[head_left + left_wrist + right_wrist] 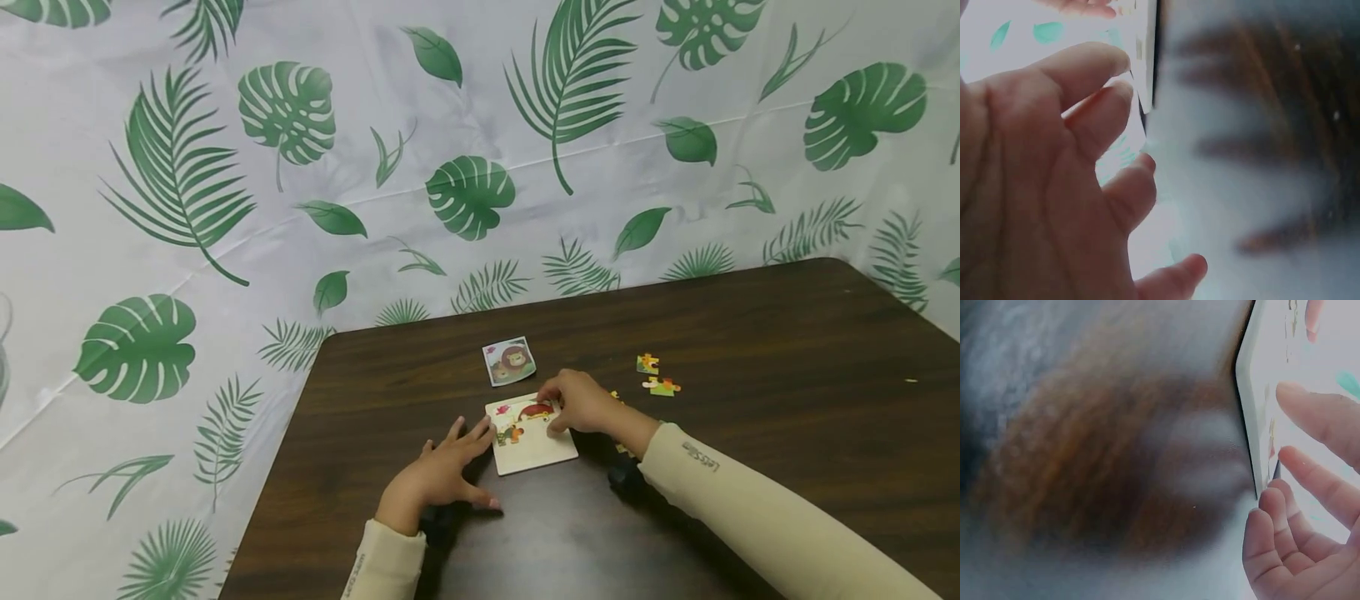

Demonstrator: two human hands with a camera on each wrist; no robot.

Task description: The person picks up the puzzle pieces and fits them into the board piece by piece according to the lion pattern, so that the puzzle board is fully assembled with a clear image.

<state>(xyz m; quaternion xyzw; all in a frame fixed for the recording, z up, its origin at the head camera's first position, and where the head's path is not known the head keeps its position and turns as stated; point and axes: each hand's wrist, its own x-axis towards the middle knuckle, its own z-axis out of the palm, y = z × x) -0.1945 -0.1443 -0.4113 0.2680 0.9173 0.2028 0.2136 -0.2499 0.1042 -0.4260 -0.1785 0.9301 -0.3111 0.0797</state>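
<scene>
In the head view a pale square board (534, 455) lies on the dark table, with puzzle pieces (510, 434) along its upper and left parts. My left hand (442, 473) has its fingers spread, fingertips at the board's left edge and thumb out over the table. My right hand (583, 404) reaches over the board's upper right, thumb and index finger on either side of a red puzzle piece (536, 411), partly hidden by the hand. The right wrist view shows the right hand (1310, 506) beside the board's edge (1247, 394); the left wrist view shows the left hand's (1066, 150) loosely bent fingers.
A picture card with a lion (510, 362) lies behind the board. Two loose pieces (648, 363) (662, 386) lie to the right, and others are partly hidden by the right forearm. A leaf-patterned cloth (375, 167) hangs behind the table (787, 350).
</scene>
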